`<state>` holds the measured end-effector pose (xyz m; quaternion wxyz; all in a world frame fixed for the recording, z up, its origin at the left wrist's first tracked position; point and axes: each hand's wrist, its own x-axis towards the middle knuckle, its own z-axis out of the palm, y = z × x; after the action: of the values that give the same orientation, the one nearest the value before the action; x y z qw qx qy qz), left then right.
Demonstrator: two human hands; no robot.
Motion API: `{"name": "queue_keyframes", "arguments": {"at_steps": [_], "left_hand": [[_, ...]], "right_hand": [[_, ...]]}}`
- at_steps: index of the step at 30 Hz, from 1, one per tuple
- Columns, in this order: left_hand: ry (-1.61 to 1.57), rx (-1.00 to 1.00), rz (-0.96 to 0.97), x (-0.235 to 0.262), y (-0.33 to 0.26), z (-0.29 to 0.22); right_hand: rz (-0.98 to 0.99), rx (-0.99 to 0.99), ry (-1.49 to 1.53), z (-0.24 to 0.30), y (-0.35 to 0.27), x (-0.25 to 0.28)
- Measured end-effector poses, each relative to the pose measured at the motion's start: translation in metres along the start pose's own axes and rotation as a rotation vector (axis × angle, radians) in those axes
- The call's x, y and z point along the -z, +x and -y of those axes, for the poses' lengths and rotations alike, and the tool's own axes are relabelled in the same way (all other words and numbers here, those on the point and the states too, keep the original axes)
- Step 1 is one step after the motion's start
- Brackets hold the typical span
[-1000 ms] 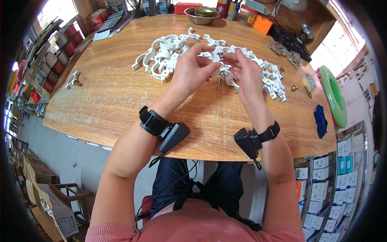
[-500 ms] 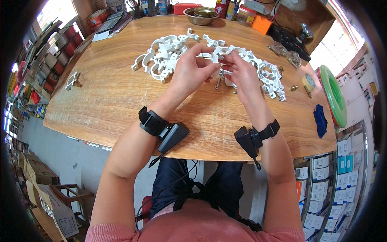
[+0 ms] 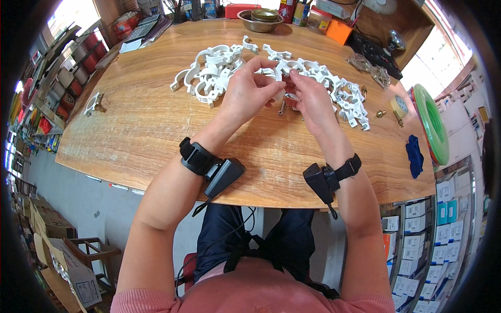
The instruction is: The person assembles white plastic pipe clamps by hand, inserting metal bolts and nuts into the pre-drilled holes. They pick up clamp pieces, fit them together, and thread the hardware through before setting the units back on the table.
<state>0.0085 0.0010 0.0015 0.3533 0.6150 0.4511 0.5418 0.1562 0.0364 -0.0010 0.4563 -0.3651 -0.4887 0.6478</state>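
Both hands meet above the wooden table point(image 3: 156, 130), pinching one white pipe clamp point(image 3: 278, 74) between them. The left hand point(image 3: 249, 91) closes on it from nine o'clock, the right hand point(image 3: 310, 99) from three o'clock. The clamp's long axis runs roughly nine-to-three, equally near both. Loose clamps point(image 3: 209, 73) lie at twelve o'clock.
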Motion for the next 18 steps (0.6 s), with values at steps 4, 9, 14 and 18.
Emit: {"name": "queue_keyframes", "arguments": {"at_steps": [4,9,14,18], "left_hand": [[0.020,0.003,0.002,-0.001,0.001,0.001],[0.016,-0.001,-0.007,-0.001,0.000,0.001],[0.049,-0.009,-0.008,-0.001,0.001,0.001],[0.065,0.001,-0.010,-0.001,0.001,0.001]], "right_hand": [[0.020,0.124,-0.058,-0.005,0.002,0.001],[-0.011,0.027,0.043,0.002,-0.004,-0.005],[0.032,0.113,-0.020,-0.008,0.002,0.000],[-0.013,0.122,0.016,-0.003,-0.001,-0.004]]}}
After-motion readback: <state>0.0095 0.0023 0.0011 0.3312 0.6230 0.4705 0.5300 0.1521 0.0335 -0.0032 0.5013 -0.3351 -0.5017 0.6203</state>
